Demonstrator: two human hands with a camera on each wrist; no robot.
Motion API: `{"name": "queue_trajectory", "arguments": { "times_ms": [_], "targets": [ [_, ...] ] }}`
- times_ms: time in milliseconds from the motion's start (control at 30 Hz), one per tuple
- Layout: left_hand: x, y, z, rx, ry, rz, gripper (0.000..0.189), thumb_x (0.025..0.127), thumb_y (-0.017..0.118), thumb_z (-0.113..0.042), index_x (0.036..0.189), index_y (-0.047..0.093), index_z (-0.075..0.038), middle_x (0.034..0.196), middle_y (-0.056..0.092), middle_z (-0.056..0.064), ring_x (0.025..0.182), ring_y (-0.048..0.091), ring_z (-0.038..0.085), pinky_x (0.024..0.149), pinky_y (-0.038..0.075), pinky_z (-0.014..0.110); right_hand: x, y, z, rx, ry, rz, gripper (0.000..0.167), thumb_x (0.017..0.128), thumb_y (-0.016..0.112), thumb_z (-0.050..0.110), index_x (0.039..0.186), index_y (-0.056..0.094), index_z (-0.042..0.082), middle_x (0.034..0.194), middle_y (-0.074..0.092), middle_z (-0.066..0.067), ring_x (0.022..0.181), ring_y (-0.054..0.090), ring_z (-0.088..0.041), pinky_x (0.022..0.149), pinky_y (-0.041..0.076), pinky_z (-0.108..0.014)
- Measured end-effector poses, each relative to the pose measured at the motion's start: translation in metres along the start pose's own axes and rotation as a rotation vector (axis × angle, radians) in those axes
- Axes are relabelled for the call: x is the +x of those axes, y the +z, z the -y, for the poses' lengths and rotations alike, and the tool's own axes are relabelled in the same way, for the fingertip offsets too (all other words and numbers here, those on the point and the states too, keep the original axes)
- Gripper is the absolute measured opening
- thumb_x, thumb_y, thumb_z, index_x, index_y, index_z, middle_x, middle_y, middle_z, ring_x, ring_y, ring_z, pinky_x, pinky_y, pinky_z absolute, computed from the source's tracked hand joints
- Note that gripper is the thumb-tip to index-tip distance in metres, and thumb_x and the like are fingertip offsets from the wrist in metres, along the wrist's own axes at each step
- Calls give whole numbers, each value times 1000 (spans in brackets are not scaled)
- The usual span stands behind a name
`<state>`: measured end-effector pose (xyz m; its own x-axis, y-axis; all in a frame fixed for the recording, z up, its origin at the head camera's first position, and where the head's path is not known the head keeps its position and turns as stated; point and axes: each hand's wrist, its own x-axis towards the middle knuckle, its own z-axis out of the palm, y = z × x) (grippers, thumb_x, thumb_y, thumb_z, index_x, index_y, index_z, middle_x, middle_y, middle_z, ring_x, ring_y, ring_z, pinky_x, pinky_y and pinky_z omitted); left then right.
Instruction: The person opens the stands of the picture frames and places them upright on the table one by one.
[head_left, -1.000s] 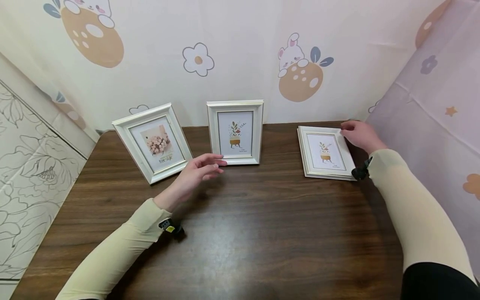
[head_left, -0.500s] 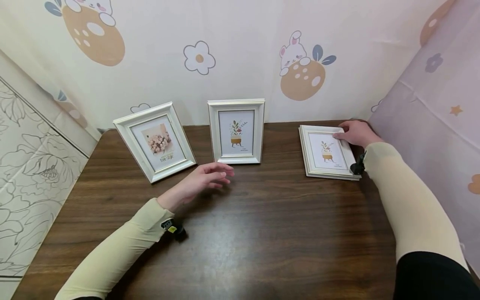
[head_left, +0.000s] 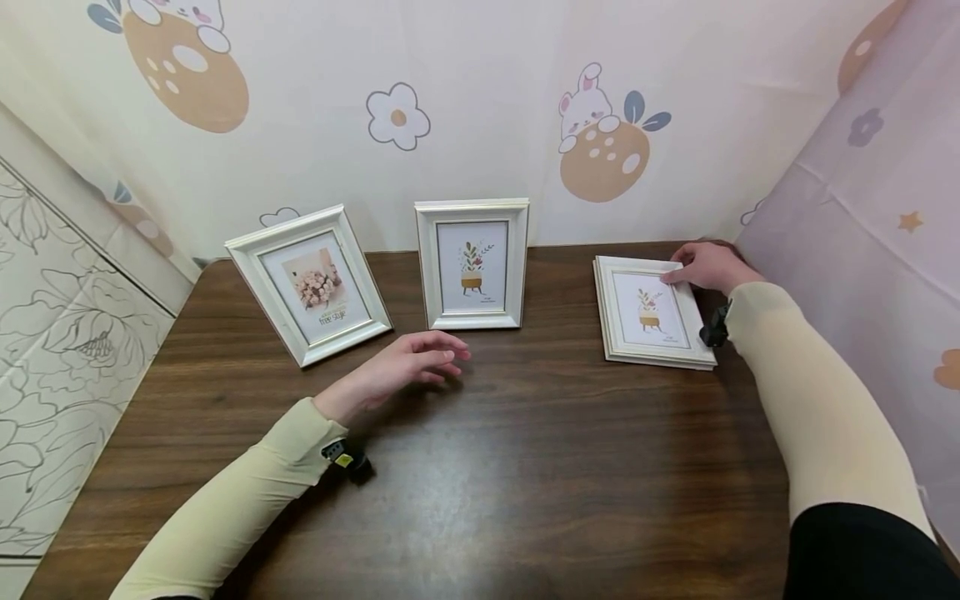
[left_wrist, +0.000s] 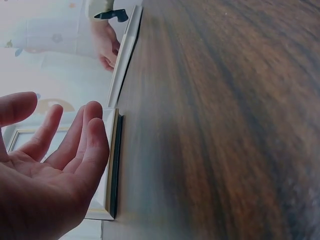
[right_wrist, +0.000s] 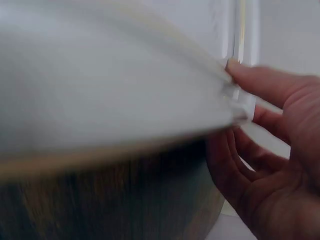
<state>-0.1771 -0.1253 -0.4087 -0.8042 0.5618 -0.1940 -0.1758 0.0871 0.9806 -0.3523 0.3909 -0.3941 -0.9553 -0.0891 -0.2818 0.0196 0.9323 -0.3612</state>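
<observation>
At the right of the table, a white picture frame (head_left: 648, 310) with a potted-plant print lies face up. My right hand (head_left: 705, 268) grips its upper right corner. In the right wrist view the thumb (right_wrist: 250, 77) is on the frame's face and the other fingers are curled underneath. My left hand (head_left: 405, 367) holds nothing, its fingers relaxed, just in front of a second white picture frame (head_left: 512, 267) that stands upright with the same print. Left of that stands a third picture frame (head_left: 341, 340), turned at an angle, showing pink flowers.
The dark wooden table (head_left: 480, 483) spreads in front of the frames. A patterned curtain (head_left: 480, 108) hangs close behind them and another pale sheet (head_left: 877, 250) borders the right side. A panel with line-drawn flowers (head_left: 67, 358) lines the left.
My right thumb has moved onto the right frame's face and the frame has shifted slightly toward me. My left hand has drifted right and away from the middle frame's lower edge.
</observation>
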Motion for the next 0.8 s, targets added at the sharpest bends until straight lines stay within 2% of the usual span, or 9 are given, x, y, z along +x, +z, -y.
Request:
{"name": "queue_trajectory", "arguments": {
  "times_ms": [167, 300, 567, 800],
  "targets": [
    [-1, -2, 0, 10, -1, -6, 33, 103, 55, -14, 132, 56, 2, 133, 58, 18, 119, 57, 41, 97, 49, 52, 0, 2, 1, 68, -4, 61, 55, 93, 70, 35, 125, 51, -6, 113, 57, -28, 92, 55, -37, 78, 48, -44],
    [-1, -3, 1, 14, 1, -7, 34, 103, 55, -14, 132, 55, 2, 133, 58, 18, 119, 57, 41, 97, 49, 51, -2, 3, 3, 74, -27, 51, 50, 93, 71, 34, 120, 53, -4, 108, 57, -25, 92, 53, -36, 76, 47, -42],
    [-2, -3, 0, 16, -1, -2, 34, 103, 54, -15, 133, 55, 2, 133, 59, 17, 119, 58, 40, 96, 49, 52, -3, 4, -4, 63, -58, 26, 52, 90, 74, 38, 114, 56, -5, 104, 60, -22, 91, 54, -34, 74, 49, -39],
    [-3, -2, 1, 7, -3, 6, 34, 103, 54, -16, 132, 55, 1, 134, 57, 19, 118, 59, 39, 97, 49, 51, -9, 2, -9, 87, -74, 43, 51, 90, 74, 39, 111, 59, -5, 100, 62, -19, 90, 53, -33, 74, 48, -40]
  ]
}}
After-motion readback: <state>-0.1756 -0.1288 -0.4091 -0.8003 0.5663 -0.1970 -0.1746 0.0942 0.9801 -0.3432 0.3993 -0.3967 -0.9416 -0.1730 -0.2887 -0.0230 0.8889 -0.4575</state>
